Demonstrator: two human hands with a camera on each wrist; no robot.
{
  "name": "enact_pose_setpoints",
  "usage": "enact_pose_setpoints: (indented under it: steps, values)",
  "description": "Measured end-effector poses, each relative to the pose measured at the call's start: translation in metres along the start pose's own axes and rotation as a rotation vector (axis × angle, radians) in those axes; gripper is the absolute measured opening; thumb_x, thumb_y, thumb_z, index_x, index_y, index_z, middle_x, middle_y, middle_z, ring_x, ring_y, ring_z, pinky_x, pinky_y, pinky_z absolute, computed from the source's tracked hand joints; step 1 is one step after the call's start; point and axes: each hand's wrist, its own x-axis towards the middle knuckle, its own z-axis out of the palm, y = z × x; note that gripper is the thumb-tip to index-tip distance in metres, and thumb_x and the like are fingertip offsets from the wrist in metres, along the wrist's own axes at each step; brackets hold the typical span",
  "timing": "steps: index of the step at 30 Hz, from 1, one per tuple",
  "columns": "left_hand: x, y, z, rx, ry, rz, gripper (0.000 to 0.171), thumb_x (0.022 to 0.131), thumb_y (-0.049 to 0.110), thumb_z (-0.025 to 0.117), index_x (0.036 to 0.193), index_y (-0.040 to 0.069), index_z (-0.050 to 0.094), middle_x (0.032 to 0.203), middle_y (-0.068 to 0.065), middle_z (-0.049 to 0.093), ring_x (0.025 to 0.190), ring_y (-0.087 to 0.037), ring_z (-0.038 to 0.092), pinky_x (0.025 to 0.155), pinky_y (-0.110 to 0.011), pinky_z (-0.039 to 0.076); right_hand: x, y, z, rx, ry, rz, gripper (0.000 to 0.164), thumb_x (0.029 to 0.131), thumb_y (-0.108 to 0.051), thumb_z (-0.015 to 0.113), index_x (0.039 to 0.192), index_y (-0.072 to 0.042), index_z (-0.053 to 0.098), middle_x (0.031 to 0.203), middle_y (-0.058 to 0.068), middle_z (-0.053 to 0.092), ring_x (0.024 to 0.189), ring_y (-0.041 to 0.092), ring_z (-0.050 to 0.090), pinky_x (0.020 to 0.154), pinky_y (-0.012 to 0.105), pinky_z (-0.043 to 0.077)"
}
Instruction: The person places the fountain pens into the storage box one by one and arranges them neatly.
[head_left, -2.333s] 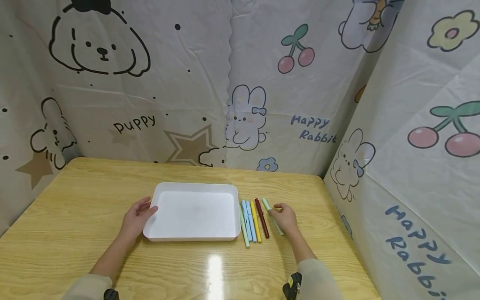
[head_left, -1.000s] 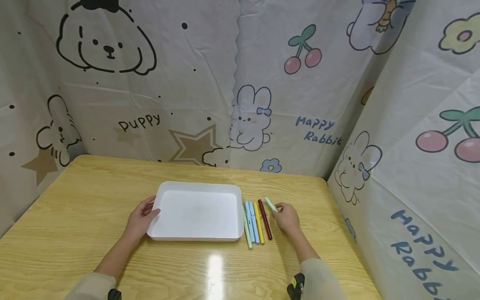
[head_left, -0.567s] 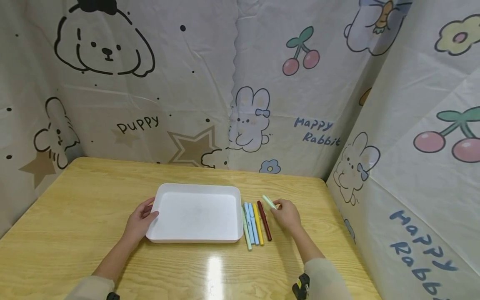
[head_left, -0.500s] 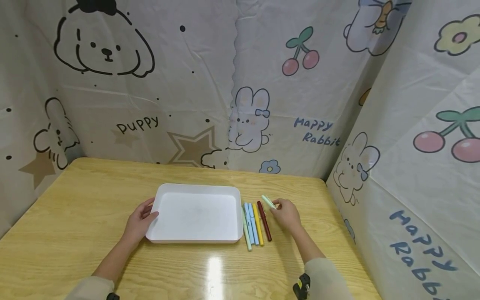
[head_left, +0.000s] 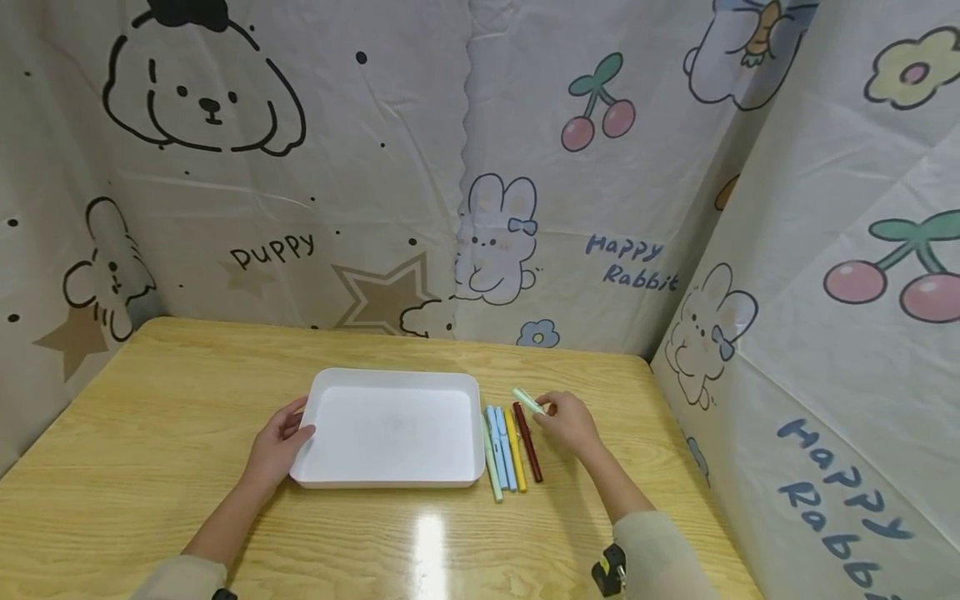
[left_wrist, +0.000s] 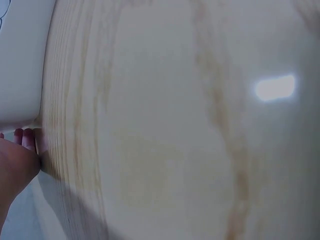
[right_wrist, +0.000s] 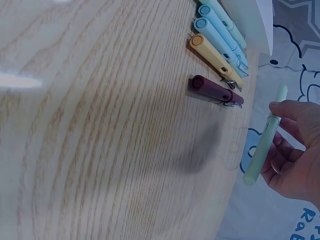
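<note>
A light green pen [right_wrist: 262, 150] is pinched between the thumb and fingers of my right hand [head_left: 567, 423], lifted off the table and tilted. Left of that hand lie several capped pens side by side: a dark red pen [head_left: 527, 443], a yellow pen [head_left: 516, 450], two light blue pens [head_left: 503, 450] and another light green pen [head_left: 492, 458]. The white tray [head_left: 386, 482] stands beside this row. My left hand [head_left: 273, 446] grips the tray's left side, thumb over the rim and fingers against the outside wall. The left wrist view shows only part of that hand.
The light wooden table [head_left: 360, 542] bears everything. A printed cloth [head_left: 375, 167] with cartoon drawings hangs behind it, and another stretch of cloth [head_left: 817, 375] closes off the right side.
The light green pen, lying at the row's right end earlier, is now lifted in my right hand, which has moved slightly up and left lately. My left hand stays on the tray.
</note>
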Motion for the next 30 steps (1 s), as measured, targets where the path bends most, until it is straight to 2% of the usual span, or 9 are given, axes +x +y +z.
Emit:
enact_pose_setpoints:
  steps: [17, 24, 30]
  values:
    - [0.0, 0.0, 0.001, 0.018, -0.003, -0.009, 0.055, 0.096, 0.018, 0.049, 0.147, 0.011, 0.028, 0.142, -0.022, 0.04, 0.126, -0.031, 0.041, 0.074, -0.004, 0.036, 0.004, -0.017, -0.004, -0.054, -0.037, -0.075, 0.026, 0.085, -0.019, 0.067, 0.108, -0.008, 0.068, 0.084, 0.007, 0.058, 0.067, 0.017, 0.047, 0.055, 0.027, 0.038]
    - [-0.001, 0.001, 0.001, 0.028, 0.021, 0.001, 0.054, 0.095, 0.016, 0.049, 0.146, 0.01, 0.031, 0.14, -0.022, 0.043, 0.124, -0.031, 0.043, 0.082, -0.014, 0.041, 0.005, -0.025, -0.004, -0.055, -0.056, -0.112, 0.025, 0.084, -0.02, 0.068, 0.106, -0.007, 0.069, 0.082, 0.006, 0.056, 0.067, 0.016, 0.047, 0.055, 0.027, 0.038]
    - [-0.002, 0.001, 0.002, 0.013, 0.006, 0.007, 0.054, 0.096, 0.014, 0.048, 0.147, 0.01, 0.029, 0.14, -0.022, 0.041, 0.124, -0.029, 0.042, 0.075, -0.004, 0.036, 0.005, -0.03, -0.002, -0.065, -0.068, -0.138, 0.024, 0.084, -0.02, 0.068, 0.105, -0.008, 0.069, 0.082, 0.005, 0.056, 0.067, 0.016, 0.047, 0.055, 0.027, 0.039]
